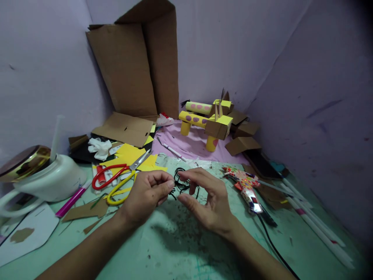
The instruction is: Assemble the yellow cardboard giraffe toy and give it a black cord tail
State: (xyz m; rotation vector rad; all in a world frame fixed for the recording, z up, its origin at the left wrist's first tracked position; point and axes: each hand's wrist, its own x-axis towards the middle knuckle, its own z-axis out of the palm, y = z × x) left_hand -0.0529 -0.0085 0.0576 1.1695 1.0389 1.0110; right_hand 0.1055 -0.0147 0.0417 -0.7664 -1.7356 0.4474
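Observation:
Near the middle of the green table (163, 241), my left hand (151, 190) pinches a bundle of thin black string (182, 182) between thumb and fingertips. Loops of the string spread to the right, and short ends stick out below the fingertips. My right hand (208, 198) is just right of the loops, with its thumb and fingers apart and curved; nothing shows between them. Scissors (132, 167) with one red and one yellow handle lie open left of my left hand, partly on yellow paper (125, 153).
Two yellow cardboard-and-tube animal figures (194, 119) stand on pink cloth (166, 136) behind. A glue gun (252, 198) with a black cord and white sticks (314, 225) lie right. A white pitcher (55, 179) and a magenta marker (71, 202) are left; tall cardboard (125, 66) leans behind.

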